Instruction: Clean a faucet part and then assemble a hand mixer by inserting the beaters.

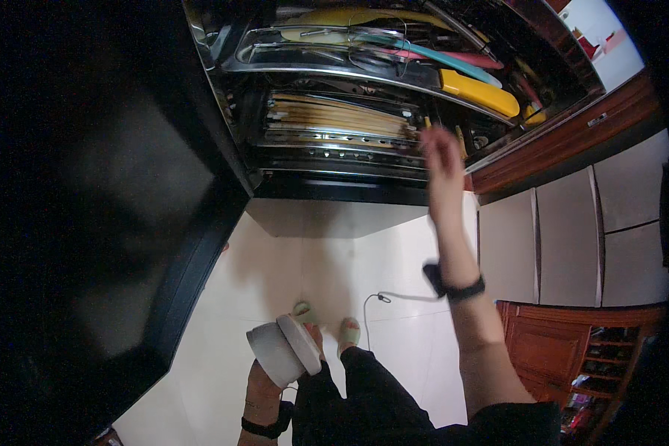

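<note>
Reaching up to the open cabinet's lower rack point(334, 137), the right hand point(440, 152) hangs blurred at its front right edge; its grip cannot be told. Well below the rack, the left hand point(264, 383) is closed under a white bowl point(284, 349), held tilted near the waist, above the floor point(327, 260).

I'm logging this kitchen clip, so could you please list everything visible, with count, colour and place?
Open appliance door: one, black, left.
Wire racks: two tiers, silver, top centre, inside the open appliance.
Utensils: several, yellow, teal and pink handles, upper rack.
Chopsticks: a bundle, tan, lower rack.
Bowls: two stacked, white, bottom centre.
Floor: white tiles, centre.
Cabinets: white doors, right.
Wooden cupboard: one, brown, lower right.
Left hand: holds the bowls, black wristband.
Right hand: blurred, raised at the lower rack's edge, black wristband.
</note>
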Tool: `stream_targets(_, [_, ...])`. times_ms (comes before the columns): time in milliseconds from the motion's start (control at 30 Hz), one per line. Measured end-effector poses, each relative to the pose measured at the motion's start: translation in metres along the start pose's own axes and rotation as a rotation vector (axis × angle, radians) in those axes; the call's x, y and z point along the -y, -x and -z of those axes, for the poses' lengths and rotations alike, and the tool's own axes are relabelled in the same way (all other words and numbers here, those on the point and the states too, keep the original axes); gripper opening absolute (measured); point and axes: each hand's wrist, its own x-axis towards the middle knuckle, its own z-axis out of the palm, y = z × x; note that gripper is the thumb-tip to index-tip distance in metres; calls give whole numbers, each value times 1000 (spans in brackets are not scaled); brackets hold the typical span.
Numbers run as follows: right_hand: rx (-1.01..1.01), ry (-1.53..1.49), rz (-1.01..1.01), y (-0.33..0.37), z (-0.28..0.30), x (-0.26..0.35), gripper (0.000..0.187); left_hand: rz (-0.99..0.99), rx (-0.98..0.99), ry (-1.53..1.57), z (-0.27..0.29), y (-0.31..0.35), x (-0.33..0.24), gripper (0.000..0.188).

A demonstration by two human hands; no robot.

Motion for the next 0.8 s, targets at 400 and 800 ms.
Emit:
stream_targets(400, [933,272,-135,142,13,93,45,50,-43,-227,-11,-42,27,44])
stream_targets(800, [317,657,-12,66,47,27,30,173,37,711,-19,-43,23,53])
